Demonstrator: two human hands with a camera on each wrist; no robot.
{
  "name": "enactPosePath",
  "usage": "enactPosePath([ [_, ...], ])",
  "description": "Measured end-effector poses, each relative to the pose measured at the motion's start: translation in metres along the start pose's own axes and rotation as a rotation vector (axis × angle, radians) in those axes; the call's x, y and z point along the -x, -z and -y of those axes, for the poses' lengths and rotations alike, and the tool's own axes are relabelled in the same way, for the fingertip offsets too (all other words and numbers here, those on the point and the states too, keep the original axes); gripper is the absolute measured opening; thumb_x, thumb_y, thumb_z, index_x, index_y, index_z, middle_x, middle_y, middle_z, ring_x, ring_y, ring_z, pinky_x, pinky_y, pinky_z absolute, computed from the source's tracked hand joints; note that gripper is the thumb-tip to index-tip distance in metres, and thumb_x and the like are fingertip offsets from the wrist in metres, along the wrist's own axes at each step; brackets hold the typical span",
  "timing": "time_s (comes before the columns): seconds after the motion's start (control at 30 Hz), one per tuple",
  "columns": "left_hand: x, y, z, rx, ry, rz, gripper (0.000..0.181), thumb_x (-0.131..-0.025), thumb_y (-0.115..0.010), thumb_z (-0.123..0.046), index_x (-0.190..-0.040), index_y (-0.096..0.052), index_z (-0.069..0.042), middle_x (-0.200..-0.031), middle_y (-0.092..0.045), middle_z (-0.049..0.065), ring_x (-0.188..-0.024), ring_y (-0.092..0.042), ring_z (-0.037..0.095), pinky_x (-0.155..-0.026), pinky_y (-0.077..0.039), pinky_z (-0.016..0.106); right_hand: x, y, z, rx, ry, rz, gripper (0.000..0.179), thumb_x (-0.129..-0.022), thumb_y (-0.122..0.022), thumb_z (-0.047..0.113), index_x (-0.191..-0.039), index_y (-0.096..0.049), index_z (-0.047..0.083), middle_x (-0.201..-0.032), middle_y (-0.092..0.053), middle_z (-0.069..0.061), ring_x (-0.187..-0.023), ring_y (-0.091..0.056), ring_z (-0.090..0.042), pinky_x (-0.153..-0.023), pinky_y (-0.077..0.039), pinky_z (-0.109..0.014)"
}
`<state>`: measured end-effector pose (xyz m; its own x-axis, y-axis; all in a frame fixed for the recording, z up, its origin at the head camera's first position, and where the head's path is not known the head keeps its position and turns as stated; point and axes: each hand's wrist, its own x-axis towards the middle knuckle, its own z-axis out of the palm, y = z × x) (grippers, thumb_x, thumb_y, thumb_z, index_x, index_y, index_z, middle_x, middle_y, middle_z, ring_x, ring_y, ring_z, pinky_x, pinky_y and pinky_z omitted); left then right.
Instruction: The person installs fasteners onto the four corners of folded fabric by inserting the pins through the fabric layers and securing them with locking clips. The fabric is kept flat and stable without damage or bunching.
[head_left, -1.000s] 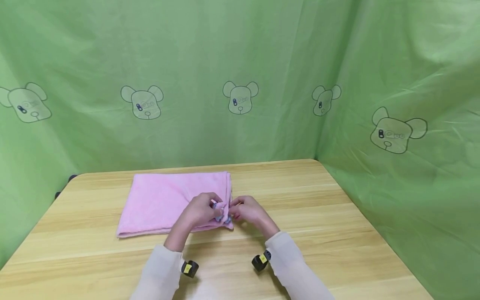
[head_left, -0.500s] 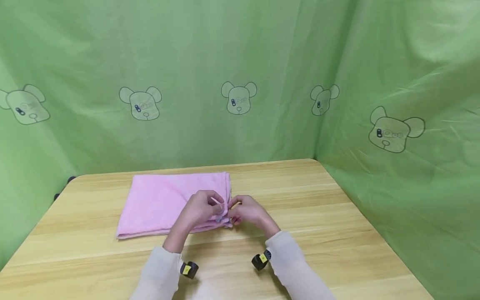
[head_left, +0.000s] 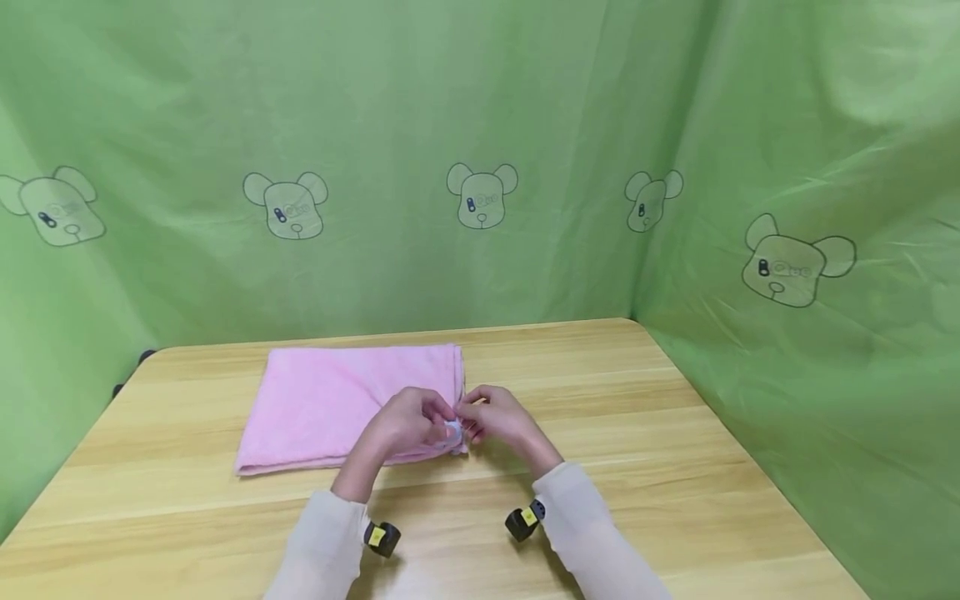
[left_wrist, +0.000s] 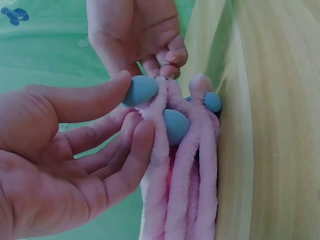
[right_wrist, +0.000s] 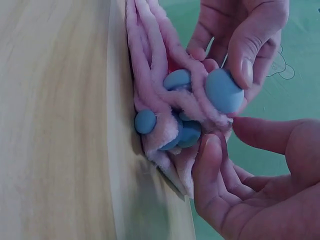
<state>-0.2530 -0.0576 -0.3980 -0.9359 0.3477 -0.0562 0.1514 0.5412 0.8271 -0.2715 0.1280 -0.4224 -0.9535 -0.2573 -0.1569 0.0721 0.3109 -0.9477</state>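
A folded pink plush cloth (head_left: 322, 408) lies on the table, its layered edges bunched at the near right corner. Several rounded blue knobs (left_wrist: 176, 127) sit among those layers; how they are fixed is hidden. My left hand (head_left: 405, 421) pinches the uppermost blue knob (right_wrist: 224, 91) and the cloth's edge, with the thumb on the knob and the fingertips behind the cloth. From the right, my right hand (head_left: 501, 417) pinches the tip of the same layer between thumb and forefinger, just beside that knob. In the right wrist view, a smaller blue knob (right_wrist: 145, 121) shows low near the tabletop.
The pale wooden table (head_left: 637, 467) extends around the cloth, with its far edge against a green curtain (head_left: 375, 250) printed with bear heads. Another green curtain wall (head_left: 847, 375) stands along the right side. Black wrist cameras hang beneath both forearms.
The raised cloth corner between the hands has come down a little. A blue knob now shows under my left thumb, and my right fingertips have closed in on the corner.
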Motion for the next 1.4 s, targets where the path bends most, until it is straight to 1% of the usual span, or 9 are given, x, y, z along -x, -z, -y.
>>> enactPosePath([
  [0.1,-0.001,0.001,0.002,0.018,0.026,0.008,0.025,-0.078,-0.079,-0.001,-0.1,-0.07,-0.007,-0.09,-0.068,0.005,-0.084,-0.062,0.019,-0.083,-0.053,0.035,-0.001,0.0,-0.001,0.017,-0.01,0.003,0.028,-0.097,-0.065,0.016,-0.112,-0.062,-0.008,-0.074,-0.065,-0.007,-0.06,-0.06,-0.013,-0.06,-0.055,-0.025],
  [0.23,-0.002,0.002,0.003,0.021,0.043,0.003,0.028,-0.077,-0.077,0.002,-0.102,-0.069,-0.007,-0.093,-0.068,0.006,-0.087,-0.063,0.022,-0.087,-0.054,0.039,-0.001,0.001,-0.003,0.048,-0.023,0.047,0.029,-0.097,-0.066,0.017,-0.112,-0.062,-0.007,-0.074,-0.067,-0.009,-0.063,-0.063,-0.015,-0.062,-0.059,-0.03],
  [0.47,-0.001,0.003,0.003,-0.022,0.013,0.011,0.013,-0.081,-0.074,0.002,-0.092,-0.073,-0.006,-0.086,-0.072,0.005,-0.082,-0.065,0.019,-0.081,-0.055,0.035,0.0,0.002,-0.004,0.056,-0.039,0.094,0.031,-0.097,-0.066,0.015,-0.116,-0.058,-0.009,-0.082,-0.07,-0.016,-0.069,-0.067,-0.018,-0.068,-0.062,-0.036],
  [0.57,-0.001,0.003,0.004,-0.008,0.009,0.021,0.012,-0.083,-0.074,0.002,-0.092,-0.074,-0.006,-0.085,-0.072,0.005,-0.08,-0.065,0.018,-0.078,-0.054,0.03,-0.001,0.001,-0.006,0.037,-0.057,0.103,0.031,-0.097,-0.065,0.014,-0.116,-0.057,-0.009,-0.083,-0.069,-0.016,-0.07,-0.068,-0.019,-0.07,-0.063,-0.037],
  [0.77,-0.001,0.003,0.006,0.02,0.013,0.045,0.016,-0.079,-0.074,0.006,-0.091,-0.075,-0.005,-0.085,-0.071,0.006,-0.079,-0.064,0.019,-0.072,-0.053,0.028,-0.002,0.0,-0.006,0.036,-0.075,0.117,0.028,-0.099,-0.063,0.015,-0.115,-0.058,-0.007,-0.084,-0.068,-0.014,-0.072,-0.068,-0.02,-0.071,-0.063,-0.038],
  [0.97,-0.002,0.003,0.008,0.005,0.008,0.084,0.025,-0.072,-0.07,0.011,-0.09,-0.073,-0.007,-0.085,-0.069,0.005,-0.08,-0.061,0.018,-0.076,-0.05,0.029,-0.002,0.001,-0.006,0.039,-0.067,0.126,0.028,-0.098,-0.063,0.015,-0.114,-0.058,-0.008,-0.084,-0.068,-0.014,-0.071,-0.068,-0.02,-0.071,-0.063,-0.036],
  [1.1,-0.001,0.004,0.008,0.011,-0.002,0.103,0.023,-0.074,-0.071,0.01,-0.091,-0.072,-0.005,-0.085,-0.069,0.005,-0.081,-0.062,0.018,-0.076,-0.05,0.029,-0.003,0.0,-0.008,0.04,-0.064,0.13,0.028,-0.097,-0.063,0.015,-0.114,-0.058,-0.008,-0.084,-0.067,-0.013,-0.071,-0.067,-0.019,-0.071,-0.063,-0.036],
  [1.27,0.001,0.008,0.008,0.015,0.002,0.084,0.02,-0.077,-0.075,0.003,-0.095,-0.071,-0.005,-0.088,-0.07,0.007,-0.081,-0.064,0.019,-0.074,-0.053,0.029,-0.003,0.0,-0.008,0.053,-0.052,0.114,0.029,-0.097,-0.065,0.016,-0.112,-0.06,-0.008,-0.084,-0.068,-0.014,-0.072,-0.067,-0.02,-0.07,-0.063,-0.036],
  [1.4,0.002,0.013,0.008,0.067,0.02,0.052,0.014,-0.086,-0.073,-0.005,-0.099,-0.07,-0.003,-0.09,-0.071,0.01,-0.077,-0.067,0.023,-0.071,-0.058,0.034,-0.003,-0.001,-0.007,0.073,-0.023,0.026,0.027,-0.098,-0.063,0.017,-0.11,-0.063,-0.007,-0.084,-0.068,-0.016,-0.073,-0.068,-0.022,-0.071,-0.062,-0.038],
])
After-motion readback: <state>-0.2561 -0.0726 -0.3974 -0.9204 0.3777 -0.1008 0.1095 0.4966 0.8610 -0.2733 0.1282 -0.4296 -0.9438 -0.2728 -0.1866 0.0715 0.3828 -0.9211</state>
